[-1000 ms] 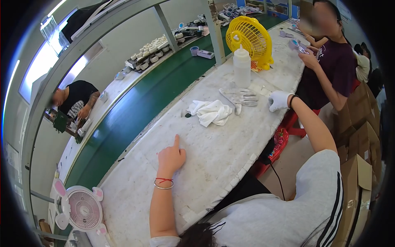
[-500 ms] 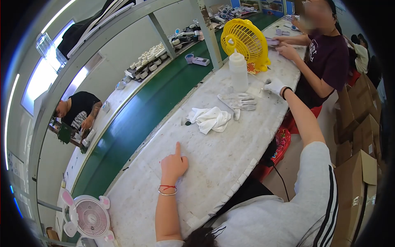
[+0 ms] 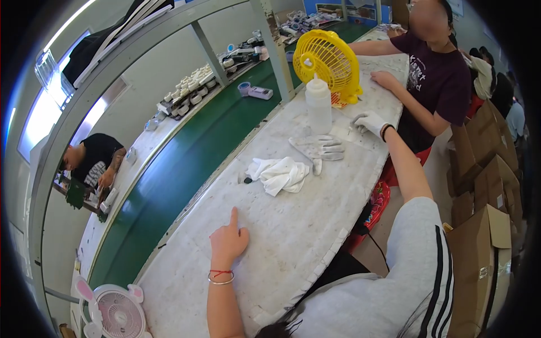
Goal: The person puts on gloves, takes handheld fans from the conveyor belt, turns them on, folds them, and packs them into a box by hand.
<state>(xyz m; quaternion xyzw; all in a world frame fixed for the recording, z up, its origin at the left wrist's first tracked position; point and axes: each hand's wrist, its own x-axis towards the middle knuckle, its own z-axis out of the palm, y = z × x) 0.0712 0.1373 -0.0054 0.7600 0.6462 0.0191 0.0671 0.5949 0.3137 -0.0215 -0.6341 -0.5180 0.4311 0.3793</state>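
My left hand (image 3: 229,241) is bare and rests on the white tabletop (image 3: 203,270), its index finger stretched out, its thumb apart and the other fingers curled. Nothing is in it. On my right hand (image 3: 369,124) is a white glove; its fingers are spread and touch the table beside a pale flat patch, and no held object shows. Left of that hand stands a clear squeeze bottle (image 3: 319,107). An empty white glove (image 3: 320,147) lies below the bottle, against a crumpled white cloth (image 3: 279,174). A small dark spot (image 3: 247,180) shows by the cloth.
Behind the bottle stands a yellow fan (image 3: 327,62); a white-and-pink fan (image 3: 119,312) is at lower left. A green conveyor (image 3: 180,163) carries a purple-white device (image 3: 260,93). Co-workers sit at far left and upper right. Cardboard boxes (image 3: 470,248) stand at right.
The fingers of my gloved right hand have uncurled and spread onto the table. The upper-right co-worker's hands have parted, one reaching behind the yellow fan. The camera view has shifted; my left hand keeps its pose.
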